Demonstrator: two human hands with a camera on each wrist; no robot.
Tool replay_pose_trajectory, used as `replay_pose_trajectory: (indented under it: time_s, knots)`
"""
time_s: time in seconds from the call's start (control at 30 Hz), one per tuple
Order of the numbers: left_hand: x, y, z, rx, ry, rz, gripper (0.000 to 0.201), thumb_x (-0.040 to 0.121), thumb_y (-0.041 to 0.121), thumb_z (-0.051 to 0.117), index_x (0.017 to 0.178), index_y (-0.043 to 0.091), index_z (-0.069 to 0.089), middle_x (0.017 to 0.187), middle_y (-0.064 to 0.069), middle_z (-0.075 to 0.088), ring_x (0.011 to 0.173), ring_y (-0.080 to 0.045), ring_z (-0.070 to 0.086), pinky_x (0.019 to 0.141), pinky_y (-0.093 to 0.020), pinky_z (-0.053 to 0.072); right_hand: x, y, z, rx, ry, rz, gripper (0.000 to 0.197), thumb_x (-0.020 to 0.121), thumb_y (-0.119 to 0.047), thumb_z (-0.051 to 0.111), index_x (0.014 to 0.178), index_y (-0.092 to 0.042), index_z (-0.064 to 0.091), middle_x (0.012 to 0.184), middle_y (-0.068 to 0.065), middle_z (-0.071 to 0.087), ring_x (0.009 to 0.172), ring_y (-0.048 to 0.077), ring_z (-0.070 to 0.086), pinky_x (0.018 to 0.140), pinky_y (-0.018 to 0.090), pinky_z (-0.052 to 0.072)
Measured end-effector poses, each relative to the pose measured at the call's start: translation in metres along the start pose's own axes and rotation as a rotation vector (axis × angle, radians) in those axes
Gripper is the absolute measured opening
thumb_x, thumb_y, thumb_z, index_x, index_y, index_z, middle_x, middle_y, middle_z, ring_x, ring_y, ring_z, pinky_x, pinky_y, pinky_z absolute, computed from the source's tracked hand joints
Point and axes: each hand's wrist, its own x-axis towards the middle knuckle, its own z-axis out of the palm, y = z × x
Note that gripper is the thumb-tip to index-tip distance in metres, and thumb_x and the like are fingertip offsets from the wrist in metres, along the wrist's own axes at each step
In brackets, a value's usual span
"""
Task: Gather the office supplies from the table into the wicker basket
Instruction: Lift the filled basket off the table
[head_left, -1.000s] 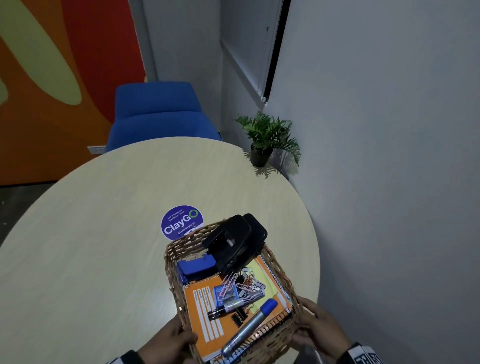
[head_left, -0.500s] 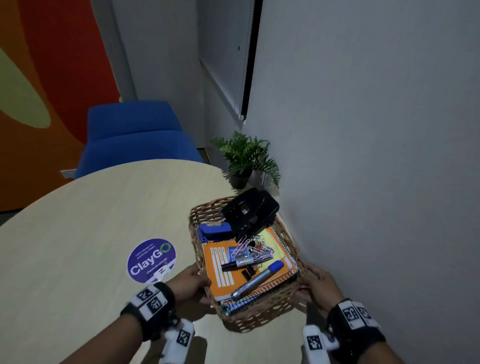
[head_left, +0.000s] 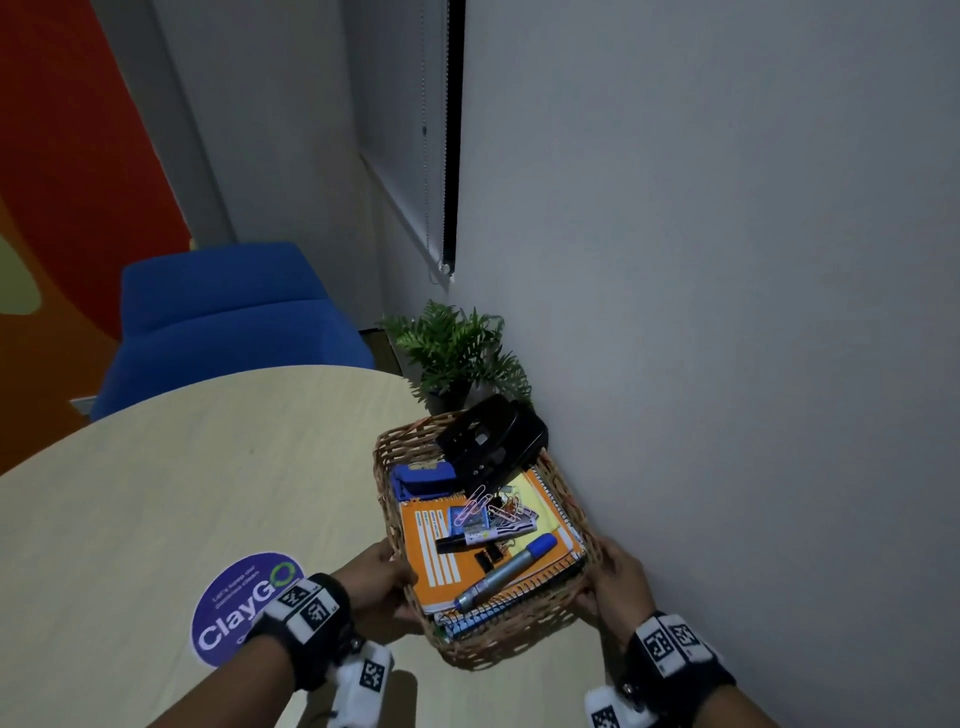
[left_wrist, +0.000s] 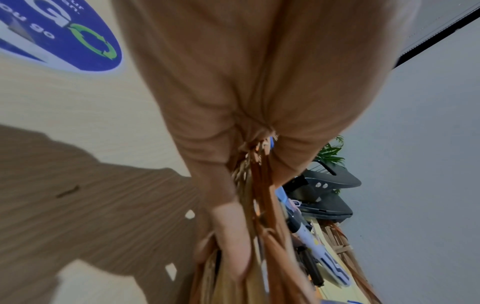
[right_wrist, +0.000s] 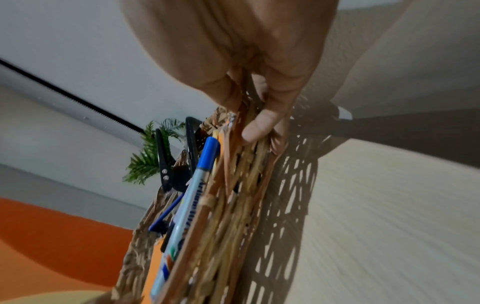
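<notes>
The wicker basket sits near the table's right edge, close to the wall. Inside lie an orange notebook, a blue-capped marker, a black marker, paper clips, a blue stapler and a black hole punch. My left hand grips the basket's left rim, thumb inside. My right hand grips the right rim, fingers curled over the weave. The marker shows beside that rim.
A round wooden table carries a purple ClayGo sticker left of the basket. A small potted plant stands just behind the basket. A grey wall is close on the right. A blue chair stands beyond the table.
Both hands have moved the basket to the right and farther away, off the sticker and toward the plant and wall. The head view has swung right.
</notes>
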Motion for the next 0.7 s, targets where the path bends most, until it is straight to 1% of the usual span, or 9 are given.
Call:
replay_pose_trajectory:
  time_s: [0.07,0.1,0.2,0.27,0.33,0.4,0.47,0.6,0.7]
  knots:
    - [0.003,0.000,-0.001,-0.002,-0.007,-0.007,0.023,0.092,-0.008,0.044,0.100,0.011,0.055,0.066,0.013,0.075,0.065,-0.002,0.071,0.056,-0.013,0.054,0.006,0.009,0.002,0.023,0.038,0.005,0.023,0.094,0.002,0.047,0.105,-0.011,0.064,0.095,0.011,0.072,0.075,0.016,0.073,0.053,0.025,0.056]
    - [0.004,0.000,-0.001,-0.007,-0.009,-0.013,0.022,0.092,-0.007,0.044,0.103,0.009,0.055,0.069,0.011,0.076,0.067,-0.004,0.072,0.057,-0.014,0.054,0.009,0.016,0.003,0.036,0.052,0.027,0.023,0.094,0.001,0.046,0.107,-0.008,0.063,0.096,0.013,0.072,0.077,0.019,0.073,0.056,0.028,0.058]
    - [0.009,-0.003,-0.004,-0.034,-0.018,-0.004,0.029,0.092,-0.005,0.046,0.120,0.002,0.049,0.084,0.002,0.076,0.074,-0.011,0.073,0.063,-0.020,0.057,0.012,0.039,0.007,0.119,0.102,0.125,0.022,0.087,-0.009,0.056,0.108,-0.009,0.064,0.101,0.016,0.073,0.090,0.030,0.071,0.081,0.045,0.059]
    - [0.013,-0.006,-0.004,-0.070,-0.005,-0.008,0.043,0.091,-0.002,0.051,0.132,0.003,0.038,0.100,-0.009,0.071,0.076,-0.016,0.072,0.064,-0.027,0.057,0.009,0.048,0.013,0.133,0.101,0.185,0.029,0.081,-0.022,0.063,0.109,-0.015,0.060,0.107,0.012,0.071,0.096,0.029,0.069,0.088,0.049,0.056]
    - [0.013,-0.009,0.000,-0.055,0.049,0.018,0.061,0.089,0.001,0.055,0.139,0.013,0.021,0.119,-0.016,0.062,0.088,-0.024,0.067,0.072,-0.035,0.056,0.004,0.049,0.022,0.211,0.105,0.242,0.026,0.089,-0.018,0.059,0.115,-0.018,0.052,0.111,0.011,0.064,0.105,0.031,0.063,0.087,0.048,0.056]
    - [0.008,-0.011,0.006,-0.026,0.144,0.044,0.079,0.088,0.004,0.058,0.143,0.021,0.004,0.132,-0.015,0.054,0.107,-0.030,0.061,0.084,-0.040,0.053,0.003,0.046,0.028,0.278,0.117,0.271,0.030,0.092,-0.014,0.056,0.119,-0.024,0.047,0.115,0.012,0.062,0.107,0.035,0.062,0.085,0.054,0.055]
    - [0.005,-0.013,0.013,-0.024,0.168,0.049,0.084,0.088,0.005,0.059,0.144,0.025,-0.001,0.134,-0.014,0.052,0.113,-0.033,0.059,0.087,-0.043,0.053,0.001,0.040,0.033,0.307,0.136,0.277,0.030,0.093,-0.014,0.055,0.120,-0.025,0.047,0.115,0.013,0.063,0.105,0.037,0.063,0.082,0.057,0.056]
    - [0.002,-0.014,0.020,0.000,0.208,0.070,0.075,0.087,0.003,0.058,0.138,0.033,0.011,0.126,-0.012,0.058,0.106,-0.033,0.063,0.085,-0.050,0.056,-0.004,0.034,0.034,0.310,0.149,0.278,0.033,0.096,-0.021,0.050,0.128,-0.023,0.044,0.122,0.014,0.060,0.107,0.037,0.062,0.081,0.056,0.056]
    - [-0.002,-0.013,0.024,-0.031,0.206,0.090,0.062,0.092,0.002,0.050,0.134,0.033,0.017,0.113,-0.008,0.062,0.091,-0.031,0.066,0.069,-0.044,0.059,-0.007,0.031,0.033,0.304,0.141,0.263,0.039,0.095,-0.023,0.051,0.133,-0.025,0.043,0.129,0.014,0.056,0.113,0.037,0.058,0.082,0.055,0.056]
